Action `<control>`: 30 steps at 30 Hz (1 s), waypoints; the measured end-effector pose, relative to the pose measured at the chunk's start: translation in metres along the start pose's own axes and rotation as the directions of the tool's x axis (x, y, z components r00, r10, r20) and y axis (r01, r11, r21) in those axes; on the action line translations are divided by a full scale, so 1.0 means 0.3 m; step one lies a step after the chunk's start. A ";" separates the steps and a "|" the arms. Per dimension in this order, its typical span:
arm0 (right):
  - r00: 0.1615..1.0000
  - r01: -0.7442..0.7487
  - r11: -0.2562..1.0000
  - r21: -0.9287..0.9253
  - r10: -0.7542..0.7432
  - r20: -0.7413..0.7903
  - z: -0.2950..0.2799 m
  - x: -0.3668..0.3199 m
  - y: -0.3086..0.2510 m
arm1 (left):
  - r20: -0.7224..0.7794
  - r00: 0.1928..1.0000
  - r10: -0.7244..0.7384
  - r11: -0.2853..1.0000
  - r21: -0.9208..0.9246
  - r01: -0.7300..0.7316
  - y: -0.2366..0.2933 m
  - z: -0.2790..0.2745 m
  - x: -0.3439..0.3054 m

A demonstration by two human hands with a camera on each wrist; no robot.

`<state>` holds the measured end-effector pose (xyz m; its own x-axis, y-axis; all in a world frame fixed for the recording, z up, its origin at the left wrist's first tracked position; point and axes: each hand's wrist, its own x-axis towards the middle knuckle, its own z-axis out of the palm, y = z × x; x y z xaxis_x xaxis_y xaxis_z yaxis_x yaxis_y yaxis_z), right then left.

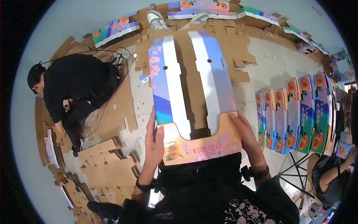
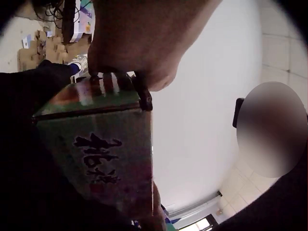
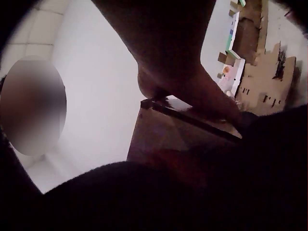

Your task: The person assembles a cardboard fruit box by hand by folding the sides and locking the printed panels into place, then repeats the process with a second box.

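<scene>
A long printed carton (image 1: 201, 151) with peaches and blossoms is held in front of the body, its top flaps part-way in and a long gap between them showing brown cardboard inside. The left hand (image 1: 153, 143) grips its near left corner, thumb on the edge and fingers along the side. At the near right corner the right hand (image 1: 246, 132) holds it the same way. In the left wrist view the left hand (image 2: 139, 53) lies over the carton's edge (image 2: 106, 154). The right wrist view is dark, with the right hand (image 3: 192, 86) on the carton's corner (image 3: 159, 130).
Several finished-looking cartons (image 1: 306, 108) stand in a row at the right, beside a black metal stand (image 1: 296, 173). A crouching person (image 1: 82, 80) is at the left, with cables nearby. Flattened cardboard (image 1: 108, 164) covers the floor, and more cartons (image 1: 203, 10) line the far side. Another person (image 1: 330, 179) is at lower right.
</scene>
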<state>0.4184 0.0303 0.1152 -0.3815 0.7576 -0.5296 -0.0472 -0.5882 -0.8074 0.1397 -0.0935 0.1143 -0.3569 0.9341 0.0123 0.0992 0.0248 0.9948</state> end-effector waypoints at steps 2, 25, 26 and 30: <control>0.986 0.164 0.980 -0.108 -0.167 -0.016 0.000 -0.019 -0.057 | -0.021 1.000 -0.011 0.996 -0.091 0.009 0.025 -0.005 0.005; 0.588 0.721 -0.047 -0.692 -0.487 0.646 -0.007 -0.069 -0.583 | 0.231 0.923 0.308 0.951 -0.050 -0.305 0.249 -0.227 0.348; 0.577 0.711 -0.089 -0.698 -0.494 0.650 -0.008 -0.061 -0.595 | 0.181 0.923 0.340 0.940 -0.063 -0.335 0.246 -0.228 0.359; 0.264 0.396 -0.433 -0.809 -0.790 0.553 0.016 -0.025 -0.613 | -0.207 0.919 0.336 0.916 -0.154 -0.370 0.275 -0.183 0.410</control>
<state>0.4255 0.1314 0.2689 -0.5736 0.5089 0.6418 0.6166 0.7841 -0.0707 0.0529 0.0039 0.2035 -0.4869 0.7928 0.3666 0.0794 -0.3778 0.9225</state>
